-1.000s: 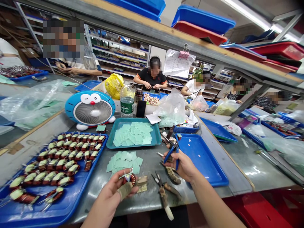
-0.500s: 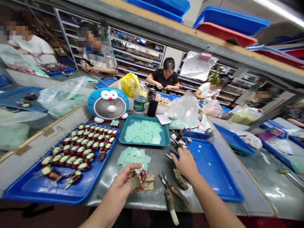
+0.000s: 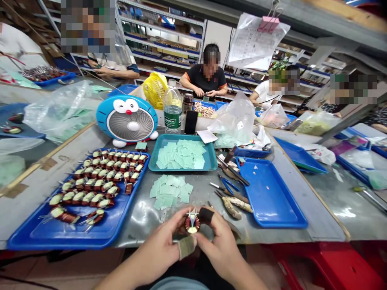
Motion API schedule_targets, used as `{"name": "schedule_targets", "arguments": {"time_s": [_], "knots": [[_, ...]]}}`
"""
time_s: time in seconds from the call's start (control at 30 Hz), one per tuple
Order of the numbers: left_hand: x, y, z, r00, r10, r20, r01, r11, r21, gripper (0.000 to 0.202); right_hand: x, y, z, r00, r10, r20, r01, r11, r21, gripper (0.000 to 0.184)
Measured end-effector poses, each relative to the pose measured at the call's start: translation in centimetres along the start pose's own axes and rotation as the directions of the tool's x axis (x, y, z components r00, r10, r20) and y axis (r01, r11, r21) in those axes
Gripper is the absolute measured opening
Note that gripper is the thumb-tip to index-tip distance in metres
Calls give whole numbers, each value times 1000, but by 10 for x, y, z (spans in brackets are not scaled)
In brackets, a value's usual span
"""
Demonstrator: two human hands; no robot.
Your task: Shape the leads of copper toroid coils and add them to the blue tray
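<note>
A ring-shaped coil wound with copper-coloured wire [image 3: 192,224] is upright between both hands, close to the bench's front edge, with pale wire ends and leads at its top. My left hand [image 3: 163,239] grips its left side, the thumb wrapped in a tan cover. On the other side, my right hand [image 3: 222,241] pinches the coil with thumb and forefinger, a dark cover around one finger. Just beyond lies a loose pile of pale green square pieces [image 3: 171,191]. Pliers with worn wrapped handles [image 3: 234,204] rest right of the hands, partly hidden behind the right hand.
Rows of similar coils fill much of the blue tray [image 3: 65,238] on the left. A teal tray [image 3: 153,162] holds more green squares. Another blue tray [image 3: 272,193] is at right. Behind stand a blue fan [image 3: 128,121] and a water bottle [image 3: 173,112]. Several people sit beyond.
My right hand has left the tools on the right and come to the coil in my left hand. The coil has moved slightly right. My view has tilted down.
</note>
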State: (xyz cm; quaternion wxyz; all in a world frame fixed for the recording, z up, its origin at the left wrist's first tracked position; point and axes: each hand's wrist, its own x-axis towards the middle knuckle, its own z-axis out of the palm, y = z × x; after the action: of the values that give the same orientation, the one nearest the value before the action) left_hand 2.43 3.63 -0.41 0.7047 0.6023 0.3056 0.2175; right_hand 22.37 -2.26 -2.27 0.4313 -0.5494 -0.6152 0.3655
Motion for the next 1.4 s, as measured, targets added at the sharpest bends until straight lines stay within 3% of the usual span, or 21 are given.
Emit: {"name": "schedule_targets", "arguments": {"time_s": [0.1, 0.17, 0.27, 0.33, 0.43, 0.57, 0.67, 0.77, 0.9, 1.03, 1.17, 1.4], "knots": [[-3, -2, -1, 998, -33, -55, 45, 972, 231, 83, -6, 1, 0, 995, 101, 23, -103, 981, 167, 42], [-4, -4, -1, 989, 52, -136, 18, 885, 465, 84, -9, 1, 1, 976, 205, 79, -219, 927, 305, 46], [-1, -8, -4, 954, 284, -92, -127, 663, 738, 53, -9, -2, 4, 918, 326, 225, -395, 782, 483, 53], [7, -12, -8, 939, 342, -20, -201, 597, 777, 42, -6, -3, 4, 899, 350, 263, -437, 718, 541, 55], [27, -18, -14, 948, 312, -63, -168, 658, 734, 37, -4, 5, -3, 907, 392, 154, -414, 761, 498, 60], [52, -26, -20, 960, 259, -109, -109, 702, 704, 28, -13, 29, -21, 913, 406, -36, -396, 904, 159, 55], [60, -31, -20, 971, 221, -95, -94, 714, 694, 22, -19, 44, -26, 928, 365, -77, -369, 928, -53, 47], [61, -34, -19, 975, 205, -89, -87, 716, 692, 26, -11, 47, -17, 939, 325, -108, -339, 928, -155, 43], [60, -36, -21, 977, 198, -78, -88, 710, 698, 29, 14, 43, 0, 971, 230, -69, -240, 933, -267, 61], [59, -39, -25, 980, 187, -65, -88, 705, 703, 32, 23, 48, 6, 971, 238, -18, -232, 924, -304, 64], [59, -43, -28, 980, 188, -73, -85, 712, 697, 36, 14, 52, -7, 973, 232, 23, -216, 936, -277, 65], [62, -41, -27, 977, 199, -74, -101, 743, 662, 43, 25, 31, -37, 987, 117, 110, -97, 980, -174, 44]]}}
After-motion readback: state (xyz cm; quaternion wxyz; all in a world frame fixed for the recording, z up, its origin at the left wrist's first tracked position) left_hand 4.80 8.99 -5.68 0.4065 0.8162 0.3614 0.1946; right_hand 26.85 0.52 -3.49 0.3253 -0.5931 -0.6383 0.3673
